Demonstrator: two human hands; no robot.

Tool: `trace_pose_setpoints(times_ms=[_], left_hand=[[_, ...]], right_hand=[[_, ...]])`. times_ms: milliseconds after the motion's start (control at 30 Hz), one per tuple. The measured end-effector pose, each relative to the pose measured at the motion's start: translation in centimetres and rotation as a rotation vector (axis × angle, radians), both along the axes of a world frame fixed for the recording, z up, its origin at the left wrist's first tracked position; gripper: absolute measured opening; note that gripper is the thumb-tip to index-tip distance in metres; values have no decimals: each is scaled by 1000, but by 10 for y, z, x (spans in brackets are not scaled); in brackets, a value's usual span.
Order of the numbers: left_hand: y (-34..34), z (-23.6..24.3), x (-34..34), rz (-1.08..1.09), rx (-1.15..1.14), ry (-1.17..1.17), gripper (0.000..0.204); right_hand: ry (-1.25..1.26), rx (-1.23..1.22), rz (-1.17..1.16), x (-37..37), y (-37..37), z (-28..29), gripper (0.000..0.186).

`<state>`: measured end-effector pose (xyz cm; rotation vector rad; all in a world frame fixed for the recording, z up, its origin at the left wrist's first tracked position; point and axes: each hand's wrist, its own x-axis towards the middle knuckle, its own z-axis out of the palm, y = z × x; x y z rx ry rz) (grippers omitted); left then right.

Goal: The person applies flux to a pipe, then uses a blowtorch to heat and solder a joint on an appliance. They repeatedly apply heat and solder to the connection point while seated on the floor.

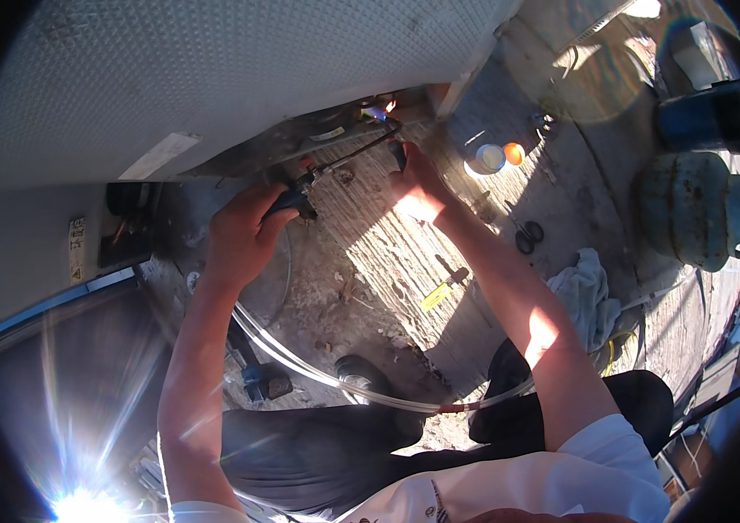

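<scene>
My left hand (248,231) is wrapped round the dark handle of a gas torch (353,155). The torch's thin metal tube runs up and to the right, with a small red part near its valve. A blue and orange flame (380,112) burns at its far end, by a dark opening along the lower edge of a large grey appliance (213,78). Close to that flame, my right hand (420,185) is closed round a dark-handled tool (398,155); its far end is too small to make out. A pale hose (291,362) curves from the left arm's side across my knees.
Right of my right arm are a white jar (489,159), an orange lid (514,154), black-handled scissors (529,236) and a crumpled cloth (588,292). A worn green gas cylinder (684,211) is at far right. A yellow tool (441,293) lies on the ridged floor between my arms.
</scene>
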<state>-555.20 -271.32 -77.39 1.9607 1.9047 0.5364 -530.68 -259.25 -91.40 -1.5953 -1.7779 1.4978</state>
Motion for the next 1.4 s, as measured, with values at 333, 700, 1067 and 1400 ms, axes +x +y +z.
trace_pose_setpoints(times_ms=[333,700,1067,1400], left_hand=[[-2,2,1,-14,5,29,32],[-2,4,3,-13,17,31,32],[-6,1,11,-10,6,19,32],[-41,6,88,122,-127,-198,31]], right_hand=[[83,-11,13,1,0,0,29],[-162,84,20,2,-3,19,29],[-393,-3,100,21,-16,-9,30],[-501,378,227,72,-69,70,48]])
